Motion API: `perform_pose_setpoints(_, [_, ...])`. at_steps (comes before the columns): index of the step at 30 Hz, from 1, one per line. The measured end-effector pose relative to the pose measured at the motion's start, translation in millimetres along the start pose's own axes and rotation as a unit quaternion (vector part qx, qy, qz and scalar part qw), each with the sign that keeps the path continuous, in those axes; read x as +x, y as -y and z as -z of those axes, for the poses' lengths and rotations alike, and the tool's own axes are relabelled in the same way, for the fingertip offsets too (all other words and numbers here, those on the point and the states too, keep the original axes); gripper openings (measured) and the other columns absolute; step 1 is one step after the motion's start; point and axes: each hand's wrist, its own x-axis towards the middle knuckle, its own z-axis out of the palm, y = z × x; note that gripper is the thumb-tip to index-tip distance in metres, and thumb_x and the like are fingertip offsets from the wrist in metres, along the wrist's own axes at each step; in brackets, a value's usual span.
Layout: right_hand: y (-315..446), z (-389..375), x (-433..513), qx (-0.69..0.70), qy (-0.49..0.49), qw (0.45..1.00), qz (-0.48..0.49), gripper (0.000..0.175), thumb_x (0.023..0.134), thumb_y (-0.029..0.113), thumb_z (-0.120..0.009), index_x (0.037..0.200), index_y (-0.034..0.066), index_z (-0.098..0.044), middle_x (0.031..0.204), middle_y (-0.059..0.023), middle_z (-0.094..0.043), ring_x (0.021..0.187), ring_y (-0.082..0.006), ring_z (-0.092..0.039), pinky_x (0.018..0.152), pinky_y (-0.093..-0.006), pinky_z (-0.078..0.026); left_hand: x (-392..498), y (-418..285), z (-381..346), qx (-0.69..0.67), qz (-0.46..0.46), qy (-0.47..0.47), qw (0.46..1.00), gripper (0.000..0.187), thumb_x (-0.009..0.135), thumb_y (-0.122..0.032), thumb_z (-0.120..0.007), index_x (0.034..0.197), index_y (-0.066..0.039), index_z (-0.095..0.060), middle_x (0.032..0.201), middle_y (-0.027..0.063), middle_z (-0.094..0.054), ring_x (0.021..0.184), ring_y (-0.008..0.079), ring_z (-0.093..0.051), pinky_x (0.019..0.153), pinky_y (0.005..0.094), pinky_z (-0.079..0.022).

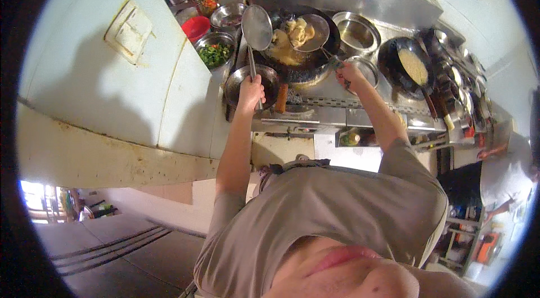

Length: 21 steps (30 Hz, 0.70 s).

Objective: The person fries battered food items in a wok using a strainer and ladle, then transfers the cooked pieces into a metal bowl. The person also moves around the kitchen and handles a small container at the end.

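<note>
My left hand grips the long metal handle of a ladle; its wide round bowl is raised at the left side of a large black wok. In my right hand is the handle of a round strainer. Pale yellow pieces of food lie in the strainer, over the wok. Brownish liquid shows in the wok below and to the left of them. Beneath my left hand sits a smaller dark pan with a wooden handle.
A bowl of chopped greens, a red bowl and a steel bowl stand left. Rightward are a steel pot, a round metal vessel and another wok with pale contents. Several utensils crowd farther right, near another person.
</note>
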Motion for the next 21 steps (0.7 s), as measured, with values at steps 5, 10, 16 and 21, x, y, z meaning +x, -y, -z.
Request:
perform_pose_setpoints(5, [-4,1,-5,-0.199,-0.096,0.96,0.172,0.052,0.078,0.009,-0.051,0.129,0.0121,-0.04,0.082,-0.015,-0.061,0.067,-0.027,-0.058,0.058,-0.0392,-0.046,0,3,-6,0.006,0.021,0.024,0.999,0.017,0.091,-0.022,-0.044,0.086,-0.006,-0.039,0.056,0.0012,-0.039,0.039,0.0114,-0.037,0.034,0.0284,-0.034])
perform_pose_setpoints(10, [15,7,-12,-0.396,-0.204,0.859,0.252,0.052,0.077,0.01,-0.048,0.128,0.0108,-0.04,0.107,-0.0212,-0.056,0.101,-0.0368,-0.052,0.085,-0.0414,-0.042,6,-7,-11,0.029,0.009,0.016,0.999,0.016,0.091,-0.021,-0.044,0.087,-0.007,-0.039,0.056,0.0012,-0.037,0.039,0.0116,-0.037,0.034,0.029,-0.034])
perform_pose_setpoints(16, [35,21,-9,-0.422,-0.206,0.847,0.248,0.05,0.077,0.009,-0.046,0.127,0.0133,-0.042,0.109,-0.0214,-0.055,0.099,-0.0372,-0.053,0.083,-0.0445,-0.042,29,-16,-14,0.101,-0.009,-0.002,0.995,0.016,0.091,-0.019,-0.042,0.098,-0.004,-0.042,0.058,0.0037,-0.043,0.039,0.0134,-0.04,0.035,0.0293,-0.035])
perform_pose_setpoints(21, [31,39,26,-0.456,-0.239,0.83,0.215,0.054,0.075,0.009,-0.05,0.128,0.0175,-0.039,0.102,-0.0197,-0.058,0.094,-0.0371,-0.056,0.079,-0.0448,-0.045,91,-9,-10,0.397,-0.075,-0.051,0.913,0.042,0.09,-0.021,-0.042,0.12,0.007,-0.034,0.071,0.0151,-0.057,0.043,0.021,-0.051,0.04,0.0338,-0.043])
